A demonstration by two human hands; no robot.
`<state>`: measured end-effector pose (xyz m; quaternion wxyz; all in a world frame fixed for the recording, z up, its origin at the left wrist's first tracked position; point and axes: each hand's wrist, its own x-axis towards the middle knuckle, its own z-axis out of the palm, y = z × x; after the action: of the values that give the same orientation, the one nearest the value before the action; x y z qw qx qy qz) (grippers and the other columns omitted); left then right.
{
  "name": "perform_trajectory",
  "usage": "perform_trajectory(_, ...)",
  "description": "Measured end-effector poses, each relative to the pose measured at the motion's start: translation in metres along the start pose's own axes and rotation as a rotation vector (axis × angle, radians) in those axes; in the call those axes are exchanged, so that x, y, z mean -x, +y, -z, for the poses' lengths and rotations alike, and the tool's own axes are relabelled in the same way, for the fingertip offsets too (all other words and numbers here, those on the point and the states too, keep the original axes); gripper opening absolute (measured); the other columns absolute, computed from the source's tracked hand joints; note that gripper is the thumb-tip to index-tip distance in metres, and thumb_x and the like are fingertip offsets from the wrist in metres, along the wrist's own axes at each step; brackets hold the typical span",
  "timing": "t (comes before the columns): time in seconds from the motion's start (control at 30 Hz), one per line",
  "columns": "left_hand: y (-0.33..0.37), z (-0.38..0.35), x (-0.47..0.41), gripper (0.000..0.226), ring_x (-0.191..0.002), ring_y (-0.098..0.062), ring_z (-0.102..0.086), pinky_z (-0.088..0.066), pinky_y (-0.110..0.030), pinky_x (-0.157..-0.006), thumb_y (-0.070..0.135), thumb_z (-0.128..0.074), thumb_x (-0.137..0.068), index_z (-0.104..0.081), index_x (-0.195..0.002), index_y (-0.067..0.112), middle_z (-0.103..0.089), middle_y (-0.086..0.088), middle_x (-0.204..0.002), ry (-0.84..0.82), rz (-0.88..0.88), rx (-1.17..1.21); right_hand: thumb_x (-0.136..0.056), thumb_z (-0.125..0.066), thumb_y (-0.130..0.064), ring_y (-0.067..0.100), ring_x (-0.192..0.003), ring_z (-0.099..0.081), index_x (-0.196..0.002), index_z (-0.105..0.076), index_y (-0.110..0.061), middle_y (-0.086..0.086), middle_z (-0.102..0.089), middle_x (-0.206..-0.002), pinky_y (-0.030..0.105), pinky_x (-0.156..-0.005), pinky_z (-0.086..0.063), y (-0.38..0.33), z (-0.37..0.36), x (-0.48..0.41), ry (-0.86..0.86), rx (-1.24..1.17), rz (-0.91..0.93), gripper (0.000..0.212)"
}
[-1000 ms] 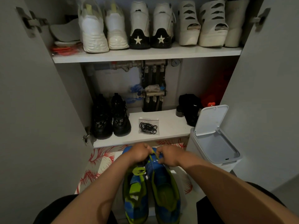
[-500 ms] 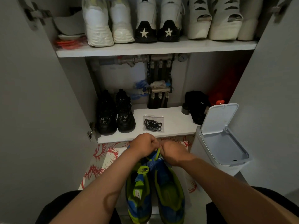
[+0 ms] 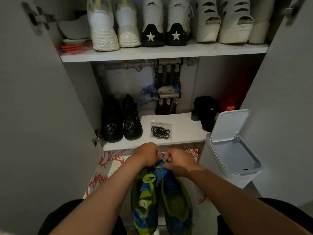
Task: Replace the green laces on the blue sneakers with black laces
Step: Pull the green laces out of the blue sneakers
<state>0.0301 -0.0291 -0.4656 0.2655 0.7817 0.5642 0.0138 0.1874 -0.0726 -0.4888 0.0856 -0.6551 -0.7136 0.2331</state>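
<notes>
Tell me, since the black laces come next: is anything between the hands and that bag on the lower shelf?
Nothing visible. The bag of black laces lies alone on the lower shelf, straight ahead of both hands; the black shoes stand to its left, apart.

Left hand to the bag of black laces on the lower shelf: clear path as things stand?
Probably yes. The bag of black laces lies near the shelf's front edge, straight beyond the left hand, with nothing between. But that hand is now pinching the green lace on the blue sneakers and must let go first.
</notes>
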Motion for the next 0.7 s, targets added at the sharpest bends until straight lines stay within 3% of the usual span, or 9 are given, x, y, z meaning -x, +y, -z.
perform_trajectory(0.17,-0.009,0.011,0.001,0.018,-0.092,-0.02,-0.061,-0.046,-0.03,-0.079,0.026,-0.052,-0.094,-0.059,-0.077,0.029,-0.065,0.007,-0.091,0.178,0.093,0.082,-0.078,-0.063,-0.014,0.022,-0.096,-0.06,-0.104,-0.059,-0.028,0.0,-0.062,-0.101,0.03,-0.08,-0.048,0.004,-0.003,0.001,-0.094,0.072,-0.065,0.029)
perform_trajectory(0.3,-0.015,0.011,-0.002,0.018,-0.091,-0.021,-0.06,-0.048,-0.033,-0.084,0.022,-0.049,-0.096,-0.056,-0.08,0.025,-0.064,0.003,-0.09,0.183,0.09,0.295,-0.081,-0.06,-0.007,0.024,-0.108,-0.059,-0.119,-0.057,-0.021,0.004,-0.061,-0.116,0.033,-0.09,-0.049,0.007,-0.004,0.0,-0.075,0.091,-0.12,0.04)
perform_trajectory(0.5,-0.008,0.007,-0.004,0.014,-0.09,-0.02,-0.06,-0.048,-0.033,-0.08,0.021,-0.046,-0.093,-0.057,-0.086,0.026,-0.063,0.004,-0.091,0.131,0.067,0.27,-0.089,-0.061,-0.007,0.025,-0.101,-0.064,-0.105,-0.068,-0.014,0.007,-0.068,-0.11,0.034,-0.089,-0.053,0.006,-0.001,-0.005,-0.069,0.114,-0.146,0.019)
perform_trajectory(0.57,-0.011,0.01,-0.002,0.016,-0.097,-0.021,-0.058,-0.048,-0.034,-0.083,0.02,-0.048,-0.091,-0.058,-0.099,0.029,-0.064,0.003,-0.102,0.145,0.075,0.166,-0.091,-0.059,-0.008,0.027,-0.101,-0.065,-0.105,-0.069,-0.012,0.01,-0.067,-0.11,0.033,-0.086,-0.052,0.006,-0.001,-0.006,-0.025,0.102,-0.146,0.017)
perform_trajectory(0.63,-0.013,0.011,0.0,0.042,-0.116,-0.024,-0.052,-0.046,-0.037,-0.095,0.019,-0.052,-0.088,-0.052,-0.128,0.03,-0.06,0.0,-0.124,0.161,0.04,0.089,-0.094,-0.055,-0.009,0.028,-0.1,-0.065,-0.104,-0.067,-0.01,0.011,-0.067,-0.11,0.032,-0.082,-0.05,0.005,0.0,-0.006,0.014,0.092,-0.132,0.015)
perform_trajectory(0.7,-0.009,0.011,0.001,0.062,-0.132,-0.024,-0.04,-0.039,-0.038,-0.107,0.018,-0.053,-0.087,-0.04,-0.146,0.031,-0.052,-0.001,-0.141,0.163,-0.032,0.101,-0.094,-0.056,-0.01,0.027,-0.097,-0.065,-0.093,-0.064,-0.015,0.009,-0.069,-0.104,0.032,-0.081,-0.05,0.003,0.0,-0.007,0.021,0.035,-0.11,0.01)
